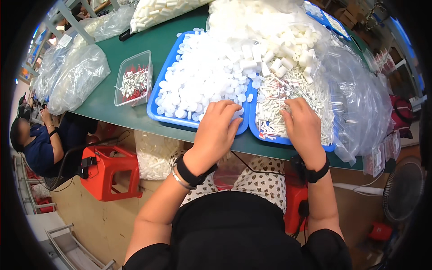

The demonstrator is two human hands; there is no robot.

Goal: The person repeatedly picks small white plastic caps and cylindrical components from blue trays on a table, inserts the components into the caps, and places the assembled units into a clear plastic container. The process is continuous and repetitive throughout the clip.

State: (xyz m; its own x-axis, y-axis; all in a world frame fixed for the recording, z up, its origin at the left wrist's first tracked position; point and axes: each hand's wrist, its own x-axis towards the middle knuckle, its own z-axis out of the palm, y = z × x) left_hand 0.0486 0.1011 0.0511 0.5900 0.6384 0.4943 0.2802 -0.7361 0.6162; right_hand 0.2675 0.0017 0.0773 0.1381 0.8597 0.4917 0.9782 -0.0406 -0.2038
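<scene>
My left hand [215,129] hangs over the near right corner of a blue tray [151,109] heaped with small white plastic discs [193,76]. Its fingers are bent, thumb and forefinger apart, and nothing shows between them. In the adjoining blue tray [288,140] lie many thin white sticks [272,101], some with red parts. My right hand [305,127] reaches in among these sticks, fingers curled and thumb close to the forefinger; what they pinch, if anything, is too small to make out. Short white foam-like cylinders [288,54] are piled behind the sticks.
A clear plastic box [133,78] of red and white sticks stands left on the green table [112,49]. Clear plastic bags [360,103] crowd the right side. Below are a red stool [110,173] and a fan [403,189]. Another person [42,144] sits at far left.
</scene>
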